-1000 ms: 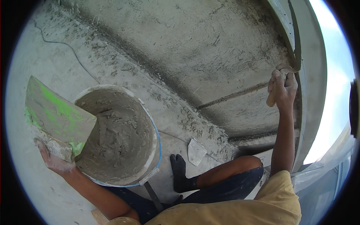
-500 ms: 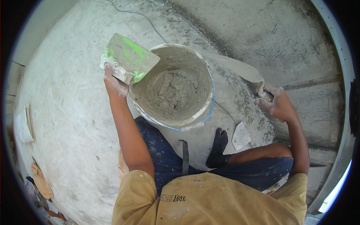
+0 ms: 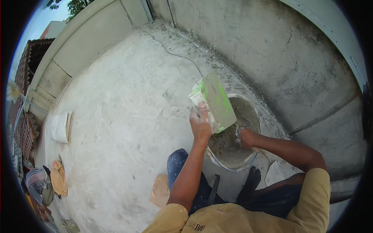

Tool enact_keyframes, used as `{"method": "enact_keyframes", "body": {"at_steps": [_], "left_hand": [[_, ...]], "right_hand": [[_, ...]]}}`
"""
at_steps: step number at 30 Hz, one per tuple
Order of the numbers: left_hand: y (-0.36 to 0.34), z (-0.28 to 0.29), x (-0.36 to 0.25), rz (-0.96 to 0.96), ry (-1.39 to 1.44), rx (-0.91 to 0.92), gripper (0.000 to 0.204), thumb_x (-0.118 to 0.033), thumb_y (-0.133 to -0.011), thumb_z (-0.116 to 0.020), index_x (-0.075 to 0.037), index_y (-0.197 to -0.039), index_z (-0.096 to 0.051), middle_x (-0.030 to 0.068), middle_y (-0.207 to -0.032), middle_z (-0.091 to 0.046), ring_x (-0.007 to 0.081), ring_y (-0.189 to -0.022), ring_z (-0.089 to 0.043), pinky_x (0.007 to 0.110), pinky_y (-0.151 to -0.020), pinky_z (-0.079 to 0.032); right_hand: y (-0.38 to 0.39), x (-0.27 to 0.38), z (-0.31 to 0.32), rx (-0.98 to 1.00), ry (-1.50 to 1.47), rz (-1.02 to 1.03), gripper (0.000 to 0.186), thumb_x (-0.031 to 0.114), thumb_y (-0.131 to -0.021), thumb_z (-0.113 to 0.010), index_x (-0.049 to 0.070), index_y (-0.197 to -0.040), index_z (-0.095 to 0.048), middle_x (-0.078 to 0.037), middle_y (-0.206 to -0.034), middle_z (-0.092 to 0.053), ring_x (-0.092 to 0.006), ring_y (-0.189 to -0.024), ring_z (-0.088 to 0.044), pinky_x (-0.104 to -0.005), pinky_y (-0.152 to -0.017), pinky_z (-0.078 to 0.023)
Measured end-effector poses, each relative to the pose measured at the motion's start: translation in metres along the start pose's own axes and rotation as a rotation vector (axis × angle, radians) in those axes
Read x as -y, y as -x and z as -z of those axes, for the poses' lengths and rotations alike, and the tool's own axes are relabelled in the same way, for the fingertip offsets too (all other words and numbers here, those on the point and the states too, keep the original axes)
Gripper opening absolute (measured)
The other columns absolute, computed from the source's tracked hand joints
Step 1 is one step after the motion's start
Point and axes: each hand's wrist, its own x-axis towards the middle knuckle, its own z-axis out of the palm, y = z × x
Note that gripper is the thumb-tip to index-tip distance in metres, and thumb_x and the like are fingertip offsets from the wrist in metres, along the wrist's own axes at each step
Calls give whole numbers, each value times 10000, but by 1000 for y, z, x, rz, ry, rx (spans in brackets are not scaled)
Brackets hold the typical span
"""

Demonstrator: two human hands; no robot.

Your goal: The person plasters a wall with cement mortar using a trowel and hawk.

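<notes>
My left hand (image 3: 200, 123) grips the thick, white-caked edge of a flat rectangular plastering board (image 3: 217, 101), grey with bright green smears. The board is tilted over the left rim of a white bucket (image 3: 259, 117) with a blue handle. Wet grey mortar (image 3: 224, 144) lies inside the bucket. My right hand (image 3: 246, 138) reaches into it from the right, its fingers closed around the handle of a trowel (image 3: 237, 133). Most of the trowel's blade is hidden in the bucket.
A grey wall (image 3: 272, 58) rises along the right, with mortar crumbs at its foot. A cable (image 3: 178, 55) crosses the pale floor. By my foot lies a pale flat piece (image 3: 274, 173). Farther left are a folded white bag (image 3: 61, 127), a brown bag (image 3: 59, 178) and bundled cloth (image 3: 37, 182).
My right hand has brought the trowel from beside the wall down into the bucket. The board now hangs closer over the bucket. The view has tilted up and left, showing more floor and wall.
</notes>
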Motion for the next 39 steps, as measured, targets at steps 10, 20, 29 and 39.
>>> {"method": "enact_keyframes", "body": {"at_steps": [10, 20, 29, 39], "left_hand": [[-18, 0, 10, -6, -106, -4, 481, -405, -986, -517, 53, -1107, -602, 177, -947, -684, 222, -901, -643, 350, -800, -482], [-10, -13, 3, 3, 35, 48, 476, -395, -985, -518, 45, -1151, -590, 177, -990, -685, 242, -924, -646, 358, -827, -480], [0, -18, -9, -19, -133, 55, 481, -381, -990, -503, 54, -1190, -557, 241, -1030, -672, 346, -991, -656, 394, -866, -475], [-3, -37, -11, -63, -136, 112, 512, -397, -976, -512, 66, -1187, -557, 289, -996, -664, 423, -964, -652, 426, -841, -481]], "right_hand": [[33, 36, 30, 362, 155, -29, 235, 141, -704, -700, -67, -807, -665, -254, -796, -649, -406, -786, -656, -451, -707, -529], [19, -1, 17, 238, 353, -75, 191, 172, -745, -682, -10, -802, -687, -224, -810, -666, -407, -790, -661, -454, -728, -533], [52, 44, 62, 213, 477, -200, 256, 172, -726, -668, -4, -910, -681, -229, -909, -682, -378, -859, -679, -477, -774, -542], [66, 52, 32, 427, -265, -380, 316, 262, -813, -708, -22, -942, -658, -128, -743, -667, -216, -633, -646, -365, -665, -526]]}}
